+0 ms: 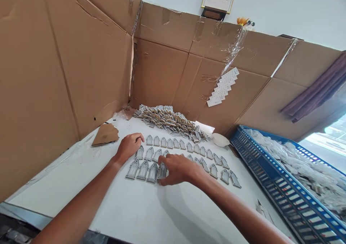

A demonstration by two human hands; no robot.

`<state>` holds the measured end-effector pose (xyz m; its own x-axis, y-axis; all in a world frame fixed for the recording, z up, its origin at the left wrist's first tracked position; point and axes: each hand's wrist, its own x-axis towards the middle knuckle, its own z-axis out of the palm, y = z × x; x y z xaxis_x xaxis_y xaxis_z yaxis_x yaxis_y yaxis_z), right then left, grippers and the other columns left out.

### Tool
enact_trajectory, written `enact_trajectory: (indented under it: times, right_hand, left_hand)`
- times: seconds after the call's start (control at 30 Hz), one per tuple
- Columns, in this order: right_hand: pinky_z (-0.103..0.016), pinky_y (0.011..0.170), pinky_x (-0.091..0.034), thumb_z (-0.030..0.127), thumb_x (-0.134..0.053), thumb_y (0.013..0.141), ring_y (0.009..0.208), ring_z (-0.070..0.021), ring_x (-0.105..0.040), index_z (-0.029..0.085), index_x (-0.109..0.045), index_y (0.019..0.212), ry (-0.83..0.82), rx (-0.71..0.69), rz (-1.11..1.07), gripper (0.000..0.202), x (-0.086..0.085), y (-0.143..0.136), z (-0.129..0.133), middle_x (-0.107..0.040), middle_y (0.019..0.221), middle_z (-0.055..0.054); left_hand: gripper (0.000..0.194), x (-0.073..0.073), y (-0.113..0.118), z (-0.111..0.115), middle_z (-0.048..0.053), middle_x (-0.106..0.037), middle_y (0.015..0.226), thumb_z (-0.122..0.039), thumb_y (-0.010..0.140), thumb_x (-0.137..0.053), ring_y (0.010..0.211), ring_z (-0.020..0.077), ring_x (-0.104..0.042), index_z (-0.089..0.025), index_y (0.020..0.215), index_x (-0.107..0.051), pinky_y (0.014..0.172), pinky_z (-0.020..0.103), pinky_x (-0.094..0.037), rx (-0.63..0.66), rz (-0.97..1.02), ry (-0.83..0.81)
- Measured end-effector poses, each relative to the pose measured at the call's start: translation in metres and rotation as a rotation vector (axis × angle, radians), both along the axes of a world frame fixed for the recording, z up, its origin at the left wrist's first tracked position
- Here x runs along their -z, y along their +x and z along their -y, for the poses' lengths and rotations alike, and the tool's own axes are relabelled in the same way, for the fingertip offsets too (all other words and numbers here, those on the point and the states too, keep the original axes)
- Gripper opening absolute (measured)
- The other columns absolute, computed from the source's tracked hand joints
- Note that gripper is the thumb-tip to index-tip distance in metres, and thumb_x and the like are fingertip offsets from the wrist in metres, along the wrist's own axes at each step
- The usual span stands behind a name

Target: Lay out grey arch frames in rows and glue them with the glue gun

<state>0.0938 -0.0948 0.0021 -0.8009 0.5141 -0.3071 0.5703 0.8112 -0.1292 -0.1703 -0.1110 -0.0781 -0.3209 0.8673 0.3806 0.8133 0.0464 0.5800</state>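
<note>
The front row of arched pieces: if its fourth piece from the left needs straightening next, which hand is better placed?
Probably the right hand: its thumb and fingers are at that fourth piece. The left hand is farther back, off to the left.

Pieces [149, 154] are laid in rows on the table [129, 208], mid-frame; behind them a heap [170, 121] is placed, a scrap [105, 134] at centre left, and bags [292, 157] in a crate [256, 172], lower right.

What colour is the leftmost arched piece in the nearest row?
Silver-grey; that arched piece shows best in the head view, the only one.
</note>
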Motion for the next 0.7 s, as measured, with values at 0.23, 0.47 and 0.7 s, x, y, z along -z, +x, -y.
enact_trajectory:
  times: [0.23, 0.47, 0.7]
  right_hand:
    - [-0.043, 0.085, -0.055, 0.059, -0.083, 0.073, 0.108, -0.0397, -0.076, 0.028, -0.068, 0.142, 0.001, -0.014, 0.018, 0.077, 0.015, 0.000, -0.006, -0.077, 0.119, -0.015]
    - [-0.039, 0.082, -0.053, 0.053, -0.084, 0.074, 0.108, -0.0365, -0.076, 0.029, -0.070, 0.142, -0.004, -0.013, -0.005, 0.074, 0.002, -0.006, -0.009, -0.078, 0.121, -0.013]
    - [-0.040, 0.082, -0.053, 0.051, -0.083, 0.073, 0.109, -0.0384, -0.076, 0.029, -0.072, 0.140, -0.020, -0.012, 0.027, 0.070, -0.005, -0.017, -0.006, -0.078, 0.121, -0.014]
  left_hand:
    - [0.036, 0.003, -0.001, 0.000, 0.000, -0.080, 0.086, -0.020, 0.091, -0.044, 0.077, 0.0209, -0.067, -0.027, 0.084, -0.078, 0.072, 0.032, -0.042, 0.006, 0.017, -0.003]
    - [0.035, 0.004, 0.000, 0.000, 0.000, -0.080, 0.085, -0.020, 0.092, -0.045, 0.078, 0.0210, -0.068, -0.027, 0.082, -0.078, 0.073, 0.032, -0.044, 0.015, 0.027, 0.000]
    - [0.035, 0.002, 0.002, 0.001, 0.000, -0.081, 0.086, -0.019, 0.092, -0.045, 0.079, 0.0215, -0.069, -0.027, 0.083, -0.078, 0.074, 0.032, -0.044, 0.015, 0.014, -0.006]
